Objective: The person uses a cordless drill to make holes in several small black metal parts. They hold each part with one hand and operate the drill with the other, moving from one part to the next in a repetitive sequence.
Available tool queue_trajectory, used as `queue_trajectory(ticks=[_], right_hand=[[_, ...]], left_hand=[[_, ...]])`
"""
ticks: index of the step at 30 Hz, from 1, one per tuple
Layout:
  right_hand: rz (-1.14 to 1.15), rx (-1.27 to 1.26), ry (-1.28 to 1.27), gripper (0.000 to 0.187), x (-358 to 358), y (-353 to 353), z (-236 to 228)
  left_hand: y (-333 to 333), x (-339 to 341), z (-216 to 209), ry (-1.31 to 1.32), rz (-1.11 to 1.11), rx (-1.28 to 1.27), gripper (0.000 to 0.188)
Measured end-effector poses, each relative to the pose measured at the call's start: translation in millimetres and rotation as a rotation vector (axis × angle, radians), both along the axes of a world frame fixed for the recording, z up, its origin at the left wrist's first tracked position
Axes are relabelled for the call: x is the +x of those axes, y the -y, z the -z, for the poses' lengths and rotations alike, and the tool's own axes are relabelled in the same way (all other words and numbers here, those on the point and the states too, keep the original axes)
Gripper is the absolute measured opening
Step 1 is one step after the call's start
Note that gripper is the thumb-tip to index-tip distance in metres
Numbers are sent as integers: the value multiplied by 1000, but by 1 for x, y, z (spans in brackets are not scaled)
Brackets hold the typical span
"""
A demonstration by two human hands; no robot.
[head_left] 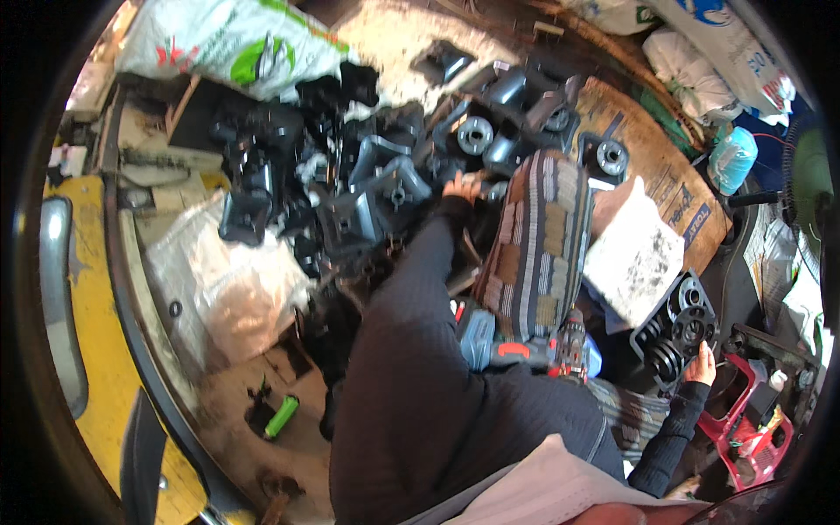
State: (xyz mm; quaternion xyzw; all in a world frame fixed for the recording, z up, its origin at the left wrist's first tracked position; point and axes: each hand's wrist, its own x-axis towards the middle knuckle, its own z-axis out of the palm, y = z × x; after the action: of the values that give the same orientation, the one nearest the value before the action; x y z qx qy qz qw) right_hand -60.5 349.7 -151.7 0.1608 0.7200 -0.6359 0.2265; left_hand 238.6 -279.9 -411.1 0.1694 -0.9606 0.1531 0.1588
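Note:
My left hand (pixel 462 186) reaches forward to the near edge of a heap of glossy black plastic parts. Its fingers look spread, and what lies under them is mostly hidden. A square black part (pixel 398 191) with a round centre is just left of it. Far to the right, my right hand (pixel 702 366) has its fingers closed on the edge of a black plastic part with round rings (pixel 691 328). A cordless drill (pixel 512 350) in grey-blue and red lies across my lap, its chuck pointing right, with neither hand on it.
Striped cloth (pixel 535 245) rises in the middle, beside a white, black-speckled block (pixel 637 262). Cardboard (pixel 665 166) lies behind. A red plastic frame (pixel 744 429) holds small items at right. Left are a clear plastic bag (pixel 236 289), a green cylinder (pixel 281 416) and a yellow panel (pixel 92 262).

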Motion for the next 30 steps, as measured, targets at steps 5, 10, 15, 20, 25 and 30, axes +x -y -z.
queue_trajectory(ticks=[5, 10, 15, 20, 25, 30], right_hand=[[102, -64, 14, 14, 19, -5, -1], [0, -202, 80, 25, 27, 32, -2], [150, -415, 249, 34, 15, 28, 48], [72, -707, 249, 35, 13, 31, 53], [408, -760, 233, 23, 28, 24, 34], [424, -754, 157, 28, 33, 18, 17]], left_hand=[[-17, -36, -12, 592, -52, 302, 14], [8, 16, -105, 867, -373, 624, 32], [0, 6, -307, -326, -238, 502, 37], [-111, -101, -444, -400, 420, 521, 55], [-240, -187, -378, -95, 885, 491, 62], [-299, -219, -267, 119, 1076, 278, 55]])
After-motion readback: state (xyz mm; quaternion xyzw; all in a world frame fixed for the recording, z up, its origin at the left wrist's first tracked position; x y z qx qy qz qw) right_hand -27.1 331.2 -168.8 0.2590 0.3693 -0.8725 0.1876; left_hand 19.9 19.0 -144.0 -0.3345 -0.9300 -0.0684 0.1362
